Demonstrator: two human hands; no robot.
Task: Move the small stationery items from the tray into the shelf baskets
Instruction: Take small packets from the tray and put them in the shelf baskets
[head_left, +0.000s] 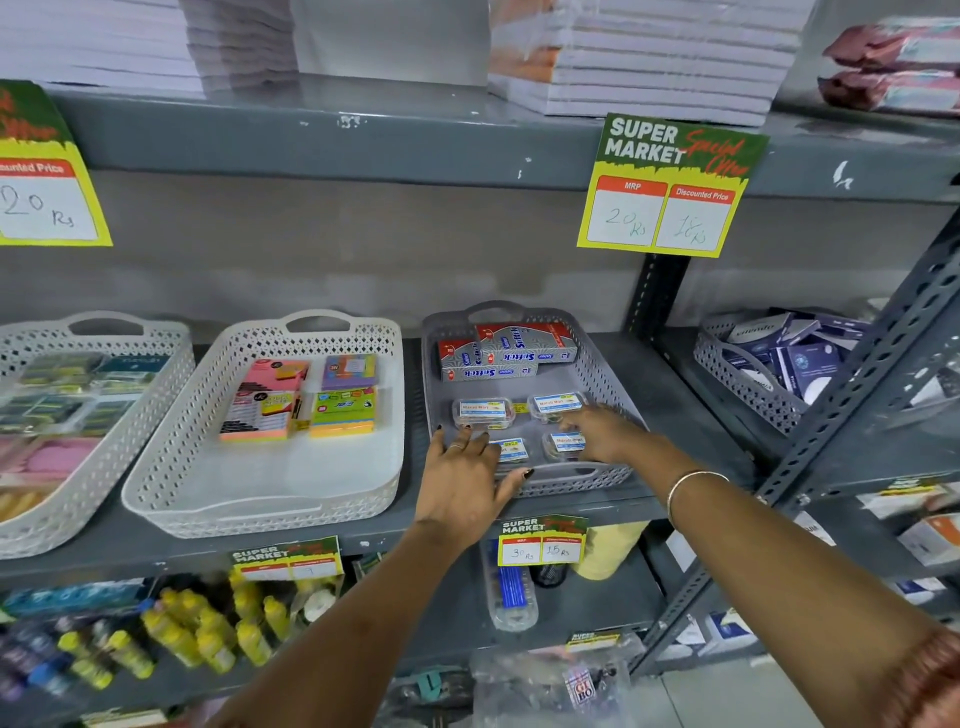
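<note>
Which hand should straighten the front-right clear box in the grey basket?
Probably the right hand: its fingers already rest on that clear box inside the grey basket. The left hand lies flat across the front-left rim.

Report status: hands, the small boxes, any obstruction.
Both hands in grey basket: left hand flat at front rim, right hand touching small clear boxes. Four boxes lying in basket. Nothing obstructing.

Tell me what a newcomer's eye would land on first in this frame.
Probably both hands reaching into the grey basket at mid-shelf: the left hand lies flat over its front edge, the right hand rests among small clear labelled boxes. Next, the green and yellow price sign hanging from the shelf above, and the bright sticky-note pads in the white basket to the left.
</note>
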